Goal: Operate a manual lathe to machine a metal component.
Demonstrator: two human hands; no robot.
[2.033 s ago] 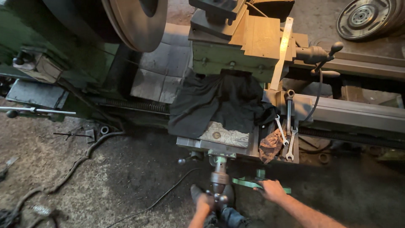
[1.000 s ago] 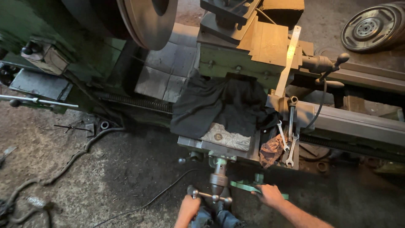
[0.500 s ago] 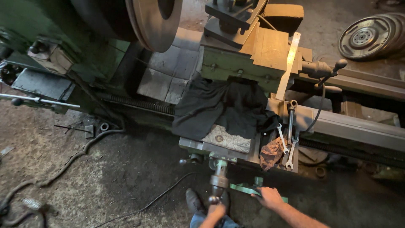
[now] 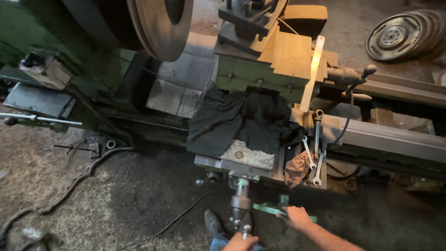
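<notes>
head view: a person stands at a green lathe (image 4: pixel 260 69), looking down on its carriage. the left hand (image 4: pixel 241 242) sits at the bottom edge of the frame, on the near end of the crank handle (image 4: pixel 240 204) that juts out of the carriage front towards the person. the crank's long axis runs from the carriage straight back to the body, so the hand meets it end-on; only the top of the hand shows, and whether the fingers are curled round the knob cannot be told. the right hand (image 4: pixel 297 217) lies just beside it to the right, fingers folded down over the green lever (image 4: pixel 272 210), which lies almost flat and crosswise, its free end pointing left towards the crank. the lever passes under the palm, so the hand grips it near its right end. the two hands are near each other, neither clearly nearer the carriage.

on the carriage a black cloth (image 4: pixel 241 121) drapes over the top, with a rag (image 4: pixel 297 169) and wrenches (image 4: pixel 315 148) to its right. a big faceplate (image 4: pixel 162 25) hangs upper left. a stack of discs (image 4: pixel 395 35) lies upper right. a cable (image 4: pixel 60 197) trails over the dirty floor (image 4: pixel 116 204).
</notes>
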